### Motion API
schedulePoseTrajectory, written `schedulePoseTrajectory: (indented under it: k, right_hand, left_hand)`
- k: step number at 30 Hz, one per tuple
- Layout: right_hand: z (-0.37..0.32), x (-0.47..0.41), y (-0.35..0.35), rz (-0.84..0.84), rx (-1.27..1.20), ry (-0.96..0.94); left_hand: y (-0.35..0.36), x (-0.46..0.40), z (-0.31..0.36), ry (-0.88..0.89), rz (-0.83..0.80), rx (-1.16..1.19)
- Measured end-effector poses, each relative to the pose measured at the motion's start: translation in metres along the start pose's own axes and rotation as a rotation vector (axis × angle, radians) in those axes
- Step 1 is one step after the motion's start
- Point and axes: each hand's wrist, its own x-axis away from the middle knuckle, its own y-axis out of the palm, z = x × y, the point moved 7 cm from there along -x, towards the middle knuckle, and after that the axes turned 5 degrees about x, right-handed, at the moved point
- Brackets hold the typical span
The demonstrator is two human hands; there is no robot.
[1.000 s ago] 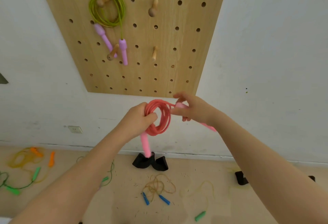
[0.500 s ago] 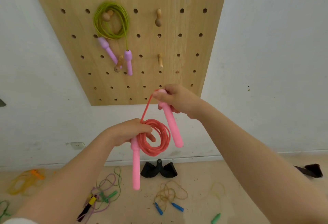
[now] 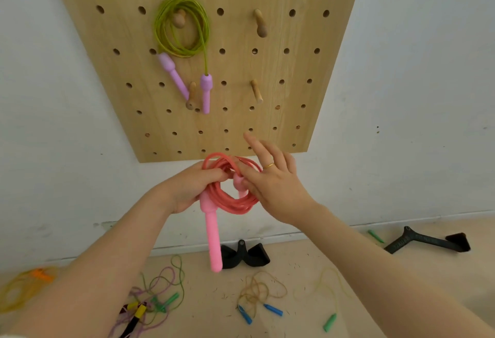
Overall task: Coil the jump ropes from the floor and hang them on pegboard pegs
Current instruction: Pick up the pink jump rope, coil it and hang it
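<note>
My left hand (image 3: 191,187) grips a coiled red jump rope (image 3: 231,202) just below the wooden pegboard (image 3: 308,51). One pink handle (image 3: 212,236) hangs straight down from the coil. My right hand (image 3: 270,181) pinches the second pink handle (image 3: 239,182) at the coil's middle, its other fingers spread. A green rope with purple handles (image 3: 182,27) hangs coiled on an upper-left peg. Bare wooden pegs stick out at the upper right (image 3: 260,23), lower right (image 3: 256,91) and lower middle (image 3: 191,95).
Loose ropes lie on the floor: an orange-yellow one (image 3: 25,284) at left, a purple-green tangle (image 3: 152,297), a tan rope with blue handles (image 3: 257,294), a yellow rope with green handles (image 3: 330,311). Black grip attachments (image 3: 245,254) (image 3: 426,241) sit by the wall.
My right hand came down from above the coil and brought the second handle into the coil's middle. Both hands rose slightly toward the pegboard's lower edge.
</note>
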Motion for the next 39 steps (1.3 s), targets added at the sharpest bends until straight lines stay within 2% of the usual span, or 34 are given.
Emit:
schedulePoseTrajectory:
  k: [2, 3, 4, 6, 7, 11, 13, 15, 17, 21, 25, 30, 32, 34, 36, 37, 39]
  right_hand:
    - [0.000, -0.013, 0.006, -0.059, 0.016, 0.022]
    - [0.002, -0.019, 0.008, -0.119, -0.155, 0.068]
    - [0.001, -0.024, 0.006, -0.175, -0.447, 0.153]
    - [0.003, -0.030, 0.002, -0.196, -1.076, 0.403]
    - [0.003, -0.032, 0.000, -0.199, -1.247, 0.476]
    - [0.006, -0.037, 0.013, -0.357, -1.520, 0.557]
    - [0.003, -0.038, 0.026, -0.395, -1.421, 0.672]
    - [0.003, -0.038, 0.036, -0.389, -1.143, 0.777]
    - [0.006, -0.045, 0.031, -0.316, -1.067, 0.752]
    - [0.001, -0.062, -0.003, -0.321, -1.333, 0.354]
    - [0.009, -0.075, -0.011, -0.260, -1.282, 0.282]
    - [0.021, -0.084, 0.000, -0.314, -1.443, 0.274]
    - [0.037, -0.094, -0.005, -0.238, -1.270, 0.287]
    - [0.058, -0.103, -0.020, -0.062, -0.979, 0.243]
    - [0.082, -0.109, -0.022, 0.011, -0.787, 0.251]
    - [0.093, -0.111, -0.013, -0.040, -0.807, 0.318]
    - [0.111, -0.111, 0.014, -0.262, -0.909, 0.473]
  left_hand:
    - [-0.008, -0.002, 0.000, -0.012, 0.058, 0.009]
    - [-0.012, -0.003, 0.000, -0.004, 0.080, 0.057]
    - [-0.015, -0.003, 0.002, 0.015, 0.086, 0.107]
    - [-0.019, -0.003, 0.011, 0.064, 0.072, 0.142]
    - [-0.020, -0.002, 0.017, 0.099, 0.061, 0.109]
    - [-0.022, 0.005, 0.033, 0.173, -0.041, -0.127]
    - [-0.019, 0.006, 0.035, 0.163, -0.101, -0.186]
    - [-0.015, 0.006, 0.039, 0.174, -0.123, -0.253]
    - [-0.016, 0.005, 0.042, 0.187, -0.107, -0.208]
    - [-0.033, 0.002, 0.049, 0.204, -0.042, 0.103]
    - [-0.036, -0.010, 0.056, 0.226, -0.007, 0.259]
    - [-0.030, -0.030, 0.062, 0.206, -0.017, 0.394]
    - [-0.027, -0.039, 0.066, 0.195, -0.027, 0.503]
    - [-0.022, -0.050, 0.072, 0.185, -0.029, 0.573]
    - [-0.018, -0.065, 0.078, 0.180, 0.001, 0.529]
    - [-0.016, -0.073, 0.080, 0.174, 0.028, 0.477]
    - [-0.011, -0.089, 0.081, 0.154, 0.068, 0.417]
